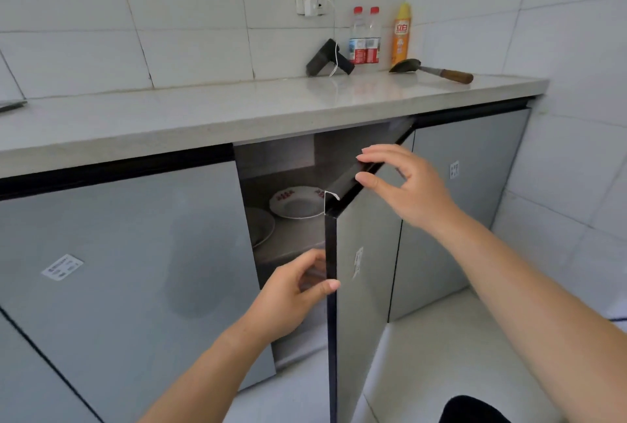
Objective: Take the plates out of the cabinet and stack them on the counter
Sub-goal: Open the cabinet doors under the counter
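1. Left grip [298, 283]: clenched on the free vertical edge of the cabinet door [366, 253], thumb in front, fingers behind.
2. Right grip [407, 181]: at 1 o'clock from the left grip, fingers and thumb grasping the door's top edge.
3. Cabinet [281, 158]: open. Its shelf holds the patterned plate [298, 202], lying flat at 12 o'clock from the left grip, and the plain plate [261, 226] at 8 o'clock from the patterned plate, partly hidden.
4. Handling estimate: probably glazed ceramic, so rigid, smooth and brittle. Hold at the rim, thumb above, fingers beneath.
5. Worktop [169, 117]: no plate stacked there yet.
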Demonstrator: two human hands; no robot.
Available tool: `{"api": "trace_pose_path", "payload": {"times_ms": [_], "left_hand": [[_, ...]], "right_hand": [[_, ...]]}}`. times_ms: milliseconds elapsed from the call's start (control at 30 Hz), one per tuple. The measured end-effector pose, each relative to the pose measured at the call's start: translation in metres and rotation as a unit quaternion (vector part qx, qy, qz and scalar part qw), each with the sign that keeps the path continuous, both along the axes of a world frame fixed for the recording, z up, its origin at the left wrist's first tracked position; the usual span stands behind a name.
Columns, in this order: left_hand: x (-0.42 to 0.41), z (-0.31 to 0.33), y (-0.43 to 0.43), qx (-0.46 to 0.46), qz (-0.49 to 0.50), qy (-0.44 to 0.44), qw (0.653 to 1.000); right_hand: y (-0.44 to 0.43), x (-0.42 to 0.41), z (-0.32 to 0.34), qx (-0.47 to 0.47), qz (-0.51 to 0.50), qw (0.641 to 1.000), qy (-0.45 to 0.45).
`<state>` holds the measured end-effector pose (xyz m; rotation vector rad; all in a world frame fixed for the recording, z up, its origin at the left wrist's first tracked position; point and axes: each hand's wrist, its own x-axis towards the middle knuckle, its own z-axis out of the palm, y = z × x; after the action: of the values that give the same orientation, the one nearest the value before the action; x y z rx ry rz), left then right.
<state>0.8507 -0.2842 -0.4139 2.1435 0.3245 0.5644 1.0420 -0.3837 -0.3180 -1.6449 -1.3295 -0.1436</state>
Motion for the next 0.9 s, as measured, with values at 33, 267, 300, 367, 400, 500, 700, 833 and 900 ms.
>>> {"api": "trace_pose_path", "payload": {"times_ms": [33, 267, 300, 367, 400, 500, 700, 833, 900], "left_hand": [[0.002, 0.001, -0.004, 0.002, -0.008, -0.002, 1.0], [0.022, 0.001, -0.025, -0.006, -0.078, 0.002, 0.997], [0.025, 0.001, -0.028, -0.002, -0.083, 0.003, 0.997], [0.029, 0.003, -0.037, 0.005, -0.089, 0.002, 0.996], [0.032, 0.003, -0.041, 0.01, -0.092, 0.0, 0.996], [0.042, 0.004, -0.057, 0.012, -0.098, -0.009, 0.995], [0.072, -0.001, -0.09, 0.004, -0.117, -0.045, 0.992], [0.089, -0.001, -0.104, 0.022, -0.185, -0.028, 0.982], [0.095, -0.002, -0.109, 0.04, -0.215, -0.009, 0.976]], "right_hand": [[-0.005, 0.0, 0.0, -0.004, 0.004, 1.0, 0.008], [-0.042, 0.002, -0.002, -0.008, 0.011, 0.998, 0.069], [-0.046, 0.003, -0.003, -0.009, 0.014, 0.997, 0.077], [-0.054, 0.005, -0.004, -0.007, 0.016, 0.996, 0.089], [-0.058, 0.005, -0.004, -0.003, 0.015, 0.996, 0.092], [-0.074, 0.009, -0.004, 0.015, 0.01, 0.996, 0.091], [-0.118, 0.017, -0.007, 0.041, -0.026, 0.993, 0.107], [-0.153, 0.02, -0.007, 0.037, -0.072, 0.989, 0.127], [-0.169, 0.021, -0.006, 0.03, -0.092, 0.986, 0.136]]}}
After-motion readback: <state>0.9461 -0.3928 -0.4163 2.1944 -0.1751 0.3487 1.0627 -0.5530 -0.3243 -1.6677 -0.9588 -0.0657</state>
